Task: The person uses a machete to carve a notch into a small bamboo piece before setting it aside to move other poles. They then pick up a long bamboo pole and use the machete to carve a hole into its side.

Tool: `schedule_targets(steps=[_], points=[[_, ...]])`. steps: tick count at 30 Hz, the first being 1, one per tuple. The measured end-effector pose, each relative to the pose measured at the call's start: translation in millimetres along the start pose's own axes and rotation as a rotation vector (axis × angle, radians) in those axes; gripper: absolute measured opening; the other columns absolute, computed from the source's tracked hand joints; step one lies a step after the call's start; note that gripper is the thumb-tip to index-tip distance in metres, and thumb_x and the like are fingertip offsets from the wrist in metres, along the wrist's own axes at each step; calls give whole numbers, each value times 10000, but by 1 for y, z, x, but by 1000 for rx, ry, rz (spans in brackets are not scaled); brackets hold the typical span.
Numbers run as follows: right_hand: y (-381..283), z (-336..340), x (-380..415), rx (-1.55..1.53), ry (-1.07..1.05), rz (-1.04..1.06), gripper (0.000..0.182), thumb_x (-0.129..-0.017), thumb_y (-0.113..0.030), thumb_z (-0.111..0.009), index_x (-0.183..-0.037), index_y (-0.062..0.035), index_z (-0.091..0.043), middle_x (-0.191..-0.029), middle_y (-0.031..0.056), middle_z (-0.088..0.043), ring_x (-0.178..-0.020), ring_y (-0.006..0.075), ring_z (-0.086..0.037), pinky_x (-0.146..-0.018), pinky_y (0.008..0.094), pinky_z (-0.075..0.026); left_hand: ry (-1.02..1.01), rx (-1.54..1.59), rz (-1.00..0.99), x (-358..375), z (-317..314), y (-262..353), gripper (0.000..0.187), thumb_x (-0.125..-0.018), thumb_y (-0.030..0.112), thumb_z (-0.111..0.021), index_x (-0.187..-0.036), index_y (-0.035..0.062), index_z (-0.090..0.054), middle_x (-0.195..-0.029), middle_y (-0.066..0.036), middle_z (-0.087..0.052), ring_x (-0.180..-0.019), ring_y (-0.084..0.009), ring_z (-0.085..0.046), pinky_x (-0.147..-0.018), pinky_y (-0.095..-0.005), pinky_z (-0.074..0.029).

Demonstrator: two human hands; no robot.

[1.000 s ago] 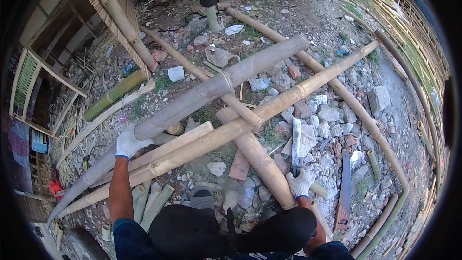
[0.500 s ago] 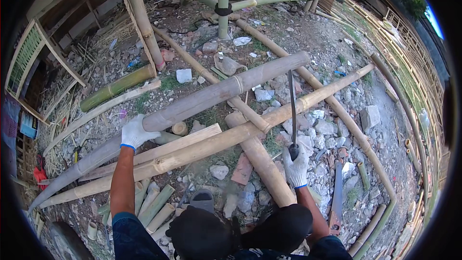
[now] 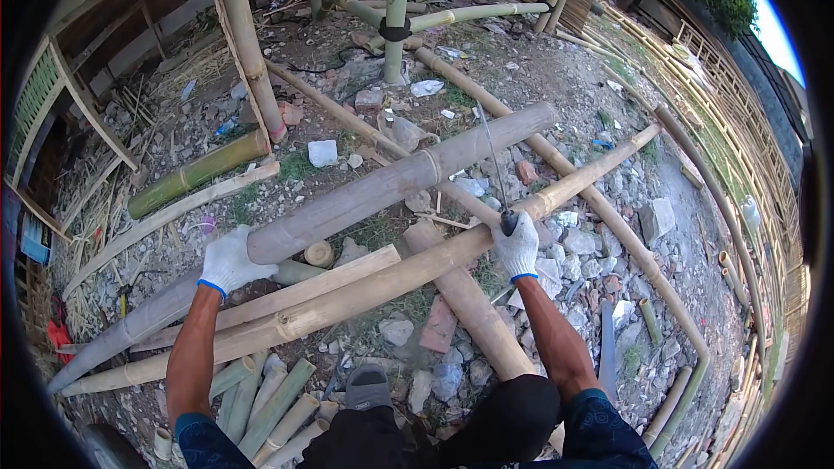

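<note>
Our left hand [image 3: 233, 260] wraps the grey bamboo pole [image 3: 365, 195] lying across a thinner pole [image 3: 334, 110], which could roll if that hold slackens, deflecting the blade [image 3: 493, 153] our right hand [image 3: 518, 247] grips.

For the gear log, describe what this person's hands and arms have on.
The left hand and right hand each wear a white knitted glove with a blue band at the wrist. The dark blue sleeves, with a lighter swirling pattern, end around the elbows.
</note>
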State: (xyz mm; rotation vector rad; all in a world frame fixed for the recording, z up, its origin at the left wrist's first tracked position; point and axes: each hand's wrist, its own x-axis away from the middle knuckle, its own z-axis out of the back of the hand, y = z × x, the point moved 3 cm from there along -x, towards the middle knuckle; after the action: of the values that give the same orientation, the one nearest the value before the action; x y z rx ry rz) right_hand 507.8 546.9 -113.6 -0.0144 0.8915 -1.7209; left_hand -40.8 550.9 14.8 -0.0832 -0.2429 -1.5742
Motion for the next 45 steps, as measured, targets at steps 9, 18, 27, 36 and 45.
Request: schedule_targets(steps=[9, 18, 27, 36, 45], points=[[50, 7, -136, -356, 98, -378, 241, -956, -244, -723, -1024, -26, -648, -822, 34, -657, -694, 137, -602, -605, 356, -490, -33, -27, 47, -8, -13, -1, 912, -614, 628, -897, -1265, 47, -632, -1128, -209, -759, -1040, -363, -750, -910, -462, -588], [-65, 65, 44, -45, -311, -231, 429, -943, -354, -781, -1155, -30, -596, -898, 240, -706, -800, 398, -722, -720, 504, -550, 141, -57, -22, 20, -28, 10, 876, -609, 548, -927, -1253, 35, -627, -1130, -216, -733, -1058, -390, -721, -919, -500, -571], [-178, 70, 31, -326, -127, 412, 518, -944, -352, -793, -1259, -3, -577, -830, 214, -718, -774, 401, -749, -673, 477, -597, 298, -34, -30, 7, -49, 6, 819, -593, 568, -933, -1160, 49, -652, -1058, -200, -737, -1010, -389, -724, -878, -488, -576], [-144, 25, 53, 15, -326, 238, 369, -988, -373, -709, -1051, -49, -544, -764, 209, -703, -704, 415, -734, -594, 518, -572, 328, -66, -31, 24, -51, 8, 816, -592, 543, -940, -1177, 58, -642, -1076, -196, -731, -1043, -386, -710, -896, -503, -568], [-217, 89, 27, -350, -17, 506, 431, -897, -293, -845, -1158, -40, -614, -842, 169, -732, -732, 374, -746, -630, 443, -591, 209, -39, 39, 19, -53, 2, 948, -603, 601, -914, -1328, 69, -615, -1187, -164, -729, -1127, -346, -703, -1048, -585, -454]])
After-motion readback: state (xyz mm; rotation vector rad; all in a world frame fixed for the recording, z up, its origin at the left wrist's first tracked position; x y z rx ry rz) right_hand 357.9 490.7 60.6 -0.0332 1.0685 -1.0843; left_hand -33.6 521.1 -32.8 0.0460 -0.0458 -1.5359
